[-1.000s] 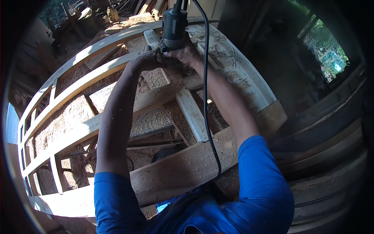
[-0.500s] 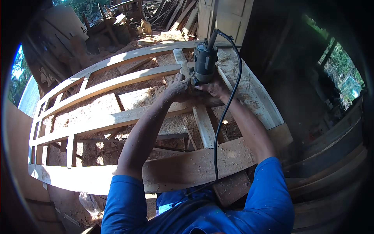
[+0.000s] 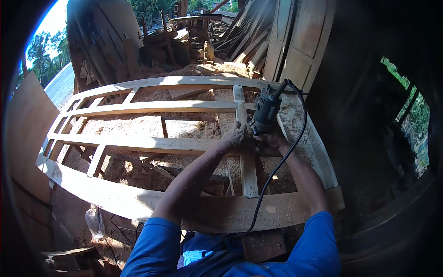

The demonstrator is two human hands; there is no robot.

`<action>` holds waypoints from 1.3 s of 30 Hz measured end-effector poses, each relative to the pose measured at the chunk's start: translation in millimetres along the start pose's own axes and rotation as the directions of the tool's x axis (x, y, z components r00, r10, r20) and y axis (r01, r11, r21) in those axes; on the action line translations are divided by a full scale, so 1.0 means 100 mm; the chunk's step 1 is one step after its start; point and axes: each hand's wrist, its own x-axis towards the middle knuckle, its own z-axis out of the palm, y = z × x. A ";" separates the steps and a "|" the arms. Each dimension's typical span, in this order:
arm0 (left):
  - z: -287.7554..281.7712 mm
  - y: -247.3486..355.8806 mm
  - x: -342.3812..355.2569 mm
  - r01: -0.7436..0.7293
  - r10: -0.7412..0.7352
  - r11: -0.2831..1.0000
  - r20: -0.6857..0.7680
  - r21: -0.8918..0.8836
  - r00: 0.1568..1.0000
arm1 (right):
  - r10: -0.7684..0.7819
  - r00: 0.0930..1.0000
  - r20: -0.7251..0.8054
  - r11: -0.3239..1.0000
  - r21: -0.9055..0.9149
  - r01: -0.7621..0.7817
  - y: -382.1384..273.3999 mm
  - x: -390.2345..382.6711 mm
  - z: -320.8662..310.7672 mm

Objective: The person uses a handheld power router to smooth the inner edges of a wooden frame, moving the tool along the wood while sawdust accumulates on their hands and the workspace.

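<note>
The right hand (image 3: 273,139) grips the low part of the power tool (image 3: 266,112), above the wooden frame (image 3: 161,144), probably for steadiness; the left hand (image 3: 234,137) is beside it, its fingers' grip I cannot tell.

Chunky dark router (image 3: 266,112), top tipped right, base by left hand (image 3: 234,135) and right hand (image 3: 273,139), gridded wood frame (image 3: 157,107) underneath

No words, numbers or signs can be read here; no labels either.
</note>
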 end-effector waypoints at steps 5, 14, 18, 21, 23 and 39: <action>-0.02 -0.05 -0.04 0.060 -0.068 0.978 -0.030 -0.199 0.997 | -0.071 0.997 -0.019 0.995 -0.073 0.070 -0.10 0.05 0.15; 0.30 -0.29 0.14 -0.231 0.250 0.949 -0.064 0.216 0.966 | -0.091 0.996 -0.017 0.974 -0.208 0.085 -0.05 0.00 0.07; 0.60 -0.64 0.15 -0.271 0.410 0.863 -0.276 0.427 0.870 | -0.094 0.992 -0.083 0.989 -0.123 0.083 0.08 -0.01 0.18; 0.74 -0.67 0.32 -0.288 0.483 0.794 -0.268 0.535 0.833 | -0.068 0.993 -0.101 0.989 -0.141 0.053 0.11 -0.04 0.06; 0.85 -0.92 0.29 -0.281 0.445 0.822 -0.250 0.496 0.860 | -0.061 0.994 -0.092 0.994 -0.098 0.051 0.09 0.06 0.24; 0.48 -0.96 0.34 -0.011 0.006 0.999 -0.091 -0.053 0.996 | -0.015 0.982 -0.189 0.991 -0.134 -0.011 0.18 0.20 0.26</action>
